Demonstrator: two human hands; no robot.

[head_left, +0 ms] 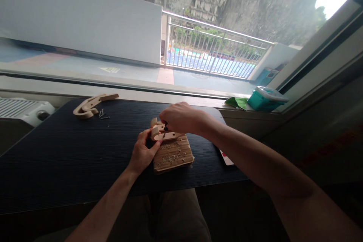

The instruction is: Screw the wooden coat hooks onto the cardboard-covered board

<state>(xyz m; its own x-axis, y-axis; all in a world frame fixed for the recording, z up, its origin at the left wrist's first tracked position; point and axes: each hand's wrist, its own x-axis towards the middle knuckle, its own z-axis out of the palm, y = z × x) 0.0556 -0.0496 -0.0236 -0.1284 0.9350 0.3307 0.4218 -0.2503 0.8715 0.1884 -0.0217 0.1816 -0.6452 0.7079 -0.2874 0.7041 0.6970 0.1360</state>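
Note:
A pale wooden piece with curled ends and drilled holes [168,136] rests on a block of corrugated cardboard [172,157], its top pitted with holes and specks. My left hand [141,151] grips the curled end, thumb on the near side and fingers around the far side. From above, my right hand [178,117] is closed round a screwdriver [166,126]; its handle is hidden in the fist. The dark shaft points down at the wood, and a thin metal part shows below it. Whether a screw sits under the tip is too small to tell.
Another curved wooden piece [85,106] lies at the table's far left, with several loose screws [102,114] beside it. A flat card-like object [227,159] is partly under my right forearm. On the sill are a green cloth [236,102] and a teal box [266,99].

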